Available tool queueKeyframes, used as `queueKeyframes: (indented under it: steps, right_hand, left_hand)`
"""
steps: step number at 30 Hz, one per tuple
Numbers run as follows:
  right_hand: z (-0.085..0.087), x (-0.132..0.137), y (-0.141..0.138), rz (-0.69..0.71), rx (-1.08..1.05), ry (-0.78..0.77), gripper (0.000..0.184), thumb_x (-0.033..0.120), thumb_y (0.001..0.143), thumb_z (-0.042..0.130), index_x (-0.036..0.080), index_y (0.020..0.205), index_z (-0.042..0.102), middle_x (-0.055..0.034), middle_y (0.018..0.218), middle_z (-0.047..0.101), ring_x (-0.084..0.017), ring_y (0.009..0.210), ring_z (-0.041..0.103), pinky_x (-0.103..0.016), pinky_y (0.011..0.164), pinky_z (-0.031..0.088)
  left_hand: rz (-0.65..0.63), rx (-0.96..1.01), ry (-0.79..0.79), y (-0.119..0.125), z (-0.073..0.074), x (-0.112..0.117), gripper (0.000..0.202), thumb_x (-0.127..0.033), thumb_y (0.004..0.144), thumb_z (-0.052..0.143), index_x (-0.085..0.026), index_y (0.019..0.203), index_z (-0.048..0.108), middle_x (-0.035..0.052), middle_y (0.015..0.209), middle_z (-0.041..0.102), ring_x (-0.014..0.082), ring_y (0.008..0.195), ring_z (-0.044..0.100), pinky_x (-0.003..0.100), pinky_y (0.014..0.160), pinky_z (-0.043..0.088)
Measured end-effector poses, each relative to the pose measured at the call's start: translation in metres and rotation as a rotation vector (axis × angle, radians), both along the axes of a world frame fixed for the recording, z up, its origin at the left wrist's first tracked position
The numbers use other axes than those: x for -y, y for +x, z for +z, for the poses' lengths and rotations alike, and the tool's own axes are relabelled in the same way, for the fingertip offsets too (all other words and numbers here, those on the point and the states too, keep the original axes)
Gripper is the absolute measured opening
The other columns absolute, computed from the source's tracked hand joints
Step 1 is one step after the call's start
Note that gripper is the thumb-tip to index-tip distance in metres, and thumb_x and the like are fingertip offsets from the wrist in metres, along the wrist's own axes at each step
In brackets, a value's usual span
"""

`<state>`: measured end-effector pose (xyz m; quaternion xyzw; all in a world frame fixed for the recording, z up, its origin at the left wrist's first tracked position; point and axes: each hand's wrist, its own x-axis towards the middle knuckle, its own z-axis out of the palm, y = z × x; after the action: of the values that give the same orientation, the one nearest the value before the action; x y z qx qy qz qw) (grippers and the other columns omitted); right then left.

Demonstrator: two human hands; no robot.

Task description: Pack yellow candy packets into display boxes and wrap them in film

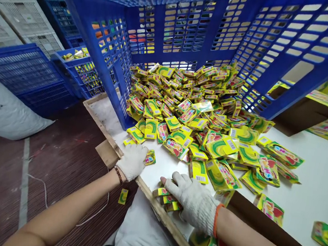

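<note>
My left hand (131,162), in a white knit glove, is at the wooden edge of the white table. Its fingers are curled over one end of a small yellow-green box (150,158); the grip itself is partly hidden. My right hand (191,199), in a similar glove with an orange cuff, is closed over a short row of small boxes (168,199) near the front edge. One bare fingertip shows through this glove. Beyond both hands, a heap of small printed boxes (183,113) spills out of a tipped blue plastic crate (188,31).
An open carton (248,211) is beside my right forearm, with another carton (295,110) at the right. On the floor, a single box (123,196) lies near a white cable. Blue crates (30,72) and a white sack (8,109) are at the left.
</note>
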<state>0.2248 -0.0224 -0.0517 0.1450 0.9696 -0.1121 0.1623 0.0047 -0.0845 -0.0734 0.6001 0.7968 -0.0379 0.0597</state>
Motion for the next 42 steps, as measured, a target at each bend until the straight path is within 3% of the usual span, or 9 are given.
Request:
queueKeyframes:
  steps: [6, 12, 18, 25, 29, 32, 35, 39, 42]
  right_hand:
    - [-0.014, 0.001, -0.005, -0.114, -0.195, 0.034, 0.079, 0.014, 0.066, 0.067, 0.016, 0.143, 0.048, -0.0214, 0.135, 0.055, -0.038, 0.119, 0.054, -0.051, 0.092, 0.049]
    - [-0.043, -0.009, 0.004, -0.261, -0.329, -0.097, 0.116, 0.013, 0.052, 0.067, 0.012, 0.158, 0.022, -0.0262, 0.16, 0.023, -0.044, 0.145, 0.026, -0.056, 0.106, 0.039]
    - [-0.055, -0.024, -0.009, -0.081, -0.375, -0.152, 0.121, 0.036, 0.054, 0.081, 0.004, 0.156, 0.025, -0.0286, 0.148, 0.039, -0.044, 0.136, 0.035, -0.061, 0.112, 0.03]
    - [-0.032, -0.026, -0.029, -0.072, -0.258, -0.062, 0.089, 0.041, 0.066, 0.077, 0.01, 0.144, 0.048, -0.0226, 0.13, 0.053, -0.039, 0.119, 0.051, -0.056, 0.103, 0.039]
    - [0.02, -0.039, 0.001, -0.396, -0.35, -0.274, 0.091, 0.042, 0.064, 0.079, 0.016, 0.145, 0.047, -0.0179, 0.131, 0.056, -0.034, 0.115, 0.056, -0.048, 0.099, 0.047]
    - [0.066, -0.049, 0.062, -0.637, -0.369, -0.604, 0.098, 0.054, 0.066, 0.076, 0.022, 0.151, 0.041, -0.0103, 0.13, 0.062, -0.033, 0.113, 0.062, -0.044, 0.094, 0.052]
    - [0.088, -0.046, 0.13, -0.784, -0.281, -0.858, 0.098, 0.059, 0.064, 0.075, 0.022, 0.15, 0.046, -0.0086, 0.133, 0.063, -0.035, 0.116, 0.062, -0.042, 0.094, 0.054]
    - [0.061, -0.034, 0.182, -1.005, -0.107, -0.977, 0.101, 0.06, 0.06, 0.077, 0.016, 0.148, 0.051, -0.0141, 0.129, 0.067, -0.039, 0.115, 0.063, -0.043, 0.095, 0.054]
    - [0.025, -0.029, 0.181, -1.036, -0.119, -0.99, 0.089, 0.063, 0.059, 0.079, 0.015, 0.133, 0.064, -0.0144, 0.121, 0.07, -0.037, 0.112, 0.064, -0.042, 0.096, 0.053]
  left_hand:
    - [-0.041, 0.571, 0.221, 0.02, -0.016, -0.015, 0.019, -0.031, 0.093, 0.051, -0.019, 0.088, 0.065, 0.0061, 0.091, 0.065, 0.0213, 0.092, 0.059, 0.032, 0.086, 0.045]
    - [0.296, 1.05, 0.55, 0.05, -0.043, 0.002, 0.051, -0.056, 0.099, 0.033, -0.017, 0.115, 0.063, 0.0068, 0.097, 0.067, 0.02, 0.092, 0.061, 0.032, 0.086, 0.049]
    - [0.531, 1.404, 0.782, 0.085, -0.064, -0.004, 0.062, -0.07, 0.093, 0.04, -0.021, 0.124, 0.061, 0.0097, 0.123, 0.063, 0.022, 0.117, 0.059, 0.032, 0.101, 0.047]
    - [0.679, 1.713, 0.824, 0.078, -0.061, -0.017, 0.074, -0.08, 0.085, 0.04, -0.022, 0.126, 0.058, 0.012, 0.13, 0.059, 0.0232, 0.116, 0.059, 0.034, 0.096, 0.052]
    - [0.703, 1.635, 0.883, 0.075, -0.047, -0.017, 0.064, -0.075, 0.09, 0.037, -0.024, 0.12, 0.06, 0.0105, 0.133, 0.058, 0.0236, 0.124, 0.056, 0.035, 0.1, 0.049]
    - [0.449, 1.416, 0.822, 0.09, -0.034, -0.007, 0.049, -0.064, 0.094, 0.045, -0.023, 0.117, 0.062, 0.0096, 0.124, 0.063, 0.0237, 0.119, 0.059, 0.038, 0.102, 0.047]
    - [-0.087, 1.268, 0.717, 0.119, -0.02, 0.01, 0.037, -0.051, 0.099, 0.045, -0.022, 0.111, 0.065, 0.0105, 0.119, 0.065, 0.0231, 0.114, 0.062, 0.038, 0.099, 0.049]
    - [-0.881, 0.974, 0.74, 0.159, -0.012, 0.027, 0.038, -0.048, 0.098, 0.046, -0.017, 0.099, 0.067, 0.0124, 0.1, 0.068, 0.0239, 0.096, 0.065, 0.038, 0.084, 0.053]
    - [-1.062, 0.773, 0.725, 0.173, -0.017, 0.031, 0.03, -0.037, 0.096, 0.048, -0.016, 0.084, 0.065, 0.0084, 0.081, 0.066, 0.0203, 0.075, 0.06, 0.036, 0.07, 0.051]
